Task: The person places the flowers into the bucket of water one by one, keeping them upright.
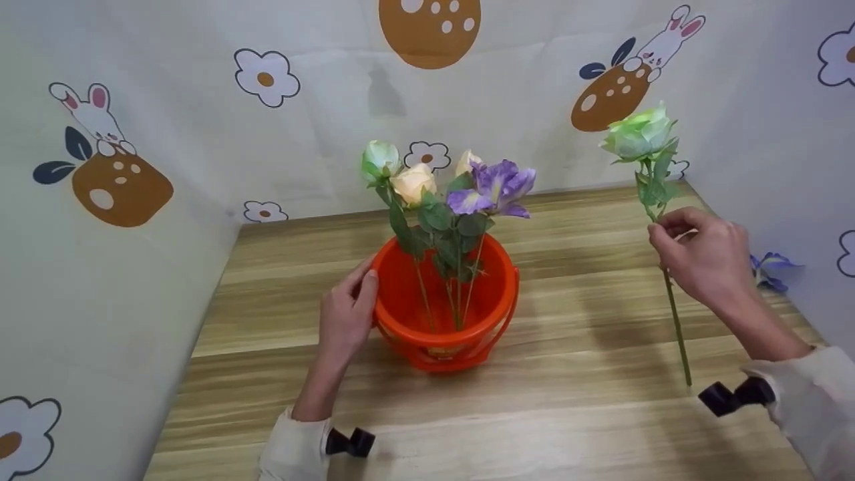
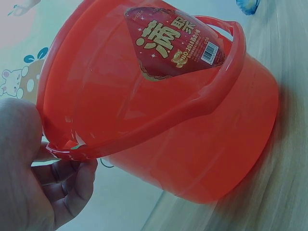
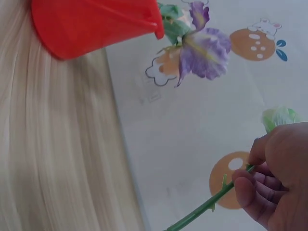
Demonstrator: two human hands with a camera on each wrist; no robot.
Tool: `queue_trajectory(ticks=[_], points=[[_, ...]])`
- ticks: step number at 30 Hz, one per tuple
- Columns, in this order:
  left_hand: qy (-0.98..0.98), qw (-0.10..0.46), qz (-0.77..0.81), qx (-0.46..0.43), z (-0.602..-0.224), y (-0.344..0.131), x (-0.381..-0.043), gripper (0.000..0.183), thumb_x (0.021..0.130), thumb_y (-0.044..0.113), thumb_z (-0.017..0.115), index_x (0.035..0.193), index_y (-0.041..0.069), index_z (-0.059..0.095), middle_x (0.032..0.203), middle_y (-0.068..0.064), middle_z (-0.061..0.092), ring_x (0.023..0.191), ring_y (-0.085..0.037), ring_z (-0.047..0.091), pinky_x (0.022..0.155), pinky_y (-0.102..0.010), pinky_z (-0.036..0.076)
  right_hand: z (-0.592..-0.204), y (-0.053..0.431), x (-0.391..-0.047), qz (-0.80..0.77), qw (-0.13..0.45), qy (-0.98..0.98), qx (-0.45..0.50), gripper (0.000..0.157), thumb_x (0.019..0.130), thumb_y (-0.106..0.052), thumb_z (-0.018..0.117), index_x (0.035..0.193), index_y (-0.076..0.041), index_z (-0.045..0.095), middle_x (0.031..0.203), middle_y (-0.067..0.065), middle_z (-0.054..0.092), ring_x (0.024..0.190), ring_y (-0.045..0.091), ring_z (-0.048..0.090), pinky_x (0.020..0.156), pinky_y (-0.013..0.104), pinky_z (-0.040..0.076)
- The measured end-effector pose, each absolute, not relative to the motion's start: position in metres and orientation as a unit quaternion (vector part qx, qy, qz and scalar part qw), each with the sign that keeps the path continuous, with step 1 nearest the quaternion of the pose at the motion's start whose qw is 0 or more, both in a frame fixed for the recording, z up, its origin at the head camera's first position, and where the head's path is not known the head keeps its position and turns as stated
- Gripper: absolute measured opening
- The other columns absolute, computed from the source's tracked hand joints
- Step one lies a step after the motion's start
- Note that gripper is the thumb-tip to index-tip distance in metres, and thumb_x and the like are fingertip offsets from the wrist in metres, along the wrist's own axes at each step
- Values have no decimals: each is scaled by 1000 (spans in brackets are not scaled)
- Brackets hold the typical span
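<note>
My right hand (image 1: 711, 257) pinches the stem of a pale green artificial rose (image 1: 639, 135) between thumb and fingers. The rose is upright to the right of the red bucket (image 1: 444, 366), its stem (image 3: 202, 209) slanting down past the hand. With thumb and fingers at the rim, my left hand (image 1: 346, 319) grips the bucket's left side, near the handle joint in the left wrist view. Inside the bucket stand a purple iris (image 1: 495, 190), a cream rose (image 1: 414, 184), another cream bloom (image 1: 469, 162) partly hidden behind the iris, and a green-white rose (image 1: 381, 160).
On the wooden table (image 1: 568, 401), a blue-purple flower (image 1: 773, 270) lies at the right edge, partly behind my right hand. A patterned cloth backdrop (image 1: 320, 133) rises behind and at both sides. The bucket's handle (image 2: 211, 98) hangs down along its outside.
</note>
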State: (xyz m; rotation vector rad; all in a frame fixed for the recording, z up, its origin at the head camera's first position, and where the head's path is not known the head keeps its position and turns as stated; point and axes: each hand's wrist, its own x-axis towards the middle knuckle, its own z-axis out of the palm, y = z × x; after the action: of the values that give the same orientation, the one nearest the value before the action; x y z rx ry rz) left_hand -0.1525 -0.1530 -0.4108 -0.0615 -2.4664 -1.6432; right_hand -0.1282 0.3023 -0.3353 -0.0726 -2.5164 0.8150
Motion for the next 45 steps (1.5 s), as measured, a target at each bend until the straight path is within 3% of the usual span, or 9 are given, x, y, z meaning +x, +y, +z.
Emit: queue_trajectory(ticks=[10,15,17,23,25,34,45], points=[[-830,113,-543,-50,-412,-154,-152,39,110,31,54,145,20,67,83,-10,67,60,-16,56,54,-23,51,-320,277,-125,325,293,-899,7,19,98,-14,70,100,4,77,90,23,75,53,-22,50,52,4,40],[-829,111,-546,-53,-412,-154,-152,40,111,32,53,146,19,66,87,-11,69,62,-16,57,55,-23,52,-308,263,-125,352,305,-884,23,16,98,-10,71,101,5,77,92,22,75,53,-21,52,50,4,42],[-828,110,-547,-52,-412,-154,-153,40,111,32,53,146,20,66,87,-11,69,62,-16,57,55,-23,53,-302,256,-126,363,308,-879,26,16,98,-10,72,102,4,77,91,16,74,53,-18,54,50,5,43],[-829,99,-549,-43,-410,-153,-152,40,111,35,52,147,23,66,87,-11,68,62,-15,57,55,-23,53,-288,238,-127,396,305,-865,34,15,98,-13,73,102,1,78,83,-23,64,51,-9,58,51,8,47],[-830,94,-548,-40,-409,-153,-151,40,111,37,51,147,24,65,90,-11,68,64,-16,57,56,-23,53,-284,233,-128,407,305,-860,40,15,98,-13,73,101,0,78,81,-28,63,51,-7,59,51,10,48],[-833,94,-544,-36,-410,-154,-152,40,111,35,52,147,25,65,91,-12,70,62,-18,58,56,-24,54,-273,213,-129,434,313,-843,62,13,98,-12,73,100,-1,78,79,-24,65,50,-2,60,51,11,49],[-833,107,-541,-38,-410,-154,-153,39,110,31,54,145,21,67,76,-7,62,57,-16,55,53,-24,51,-252,188,-130,497,331,-795,103,10,97,-7,73,96,2,77,80,-12,70,48,8,62,48,18,52]])
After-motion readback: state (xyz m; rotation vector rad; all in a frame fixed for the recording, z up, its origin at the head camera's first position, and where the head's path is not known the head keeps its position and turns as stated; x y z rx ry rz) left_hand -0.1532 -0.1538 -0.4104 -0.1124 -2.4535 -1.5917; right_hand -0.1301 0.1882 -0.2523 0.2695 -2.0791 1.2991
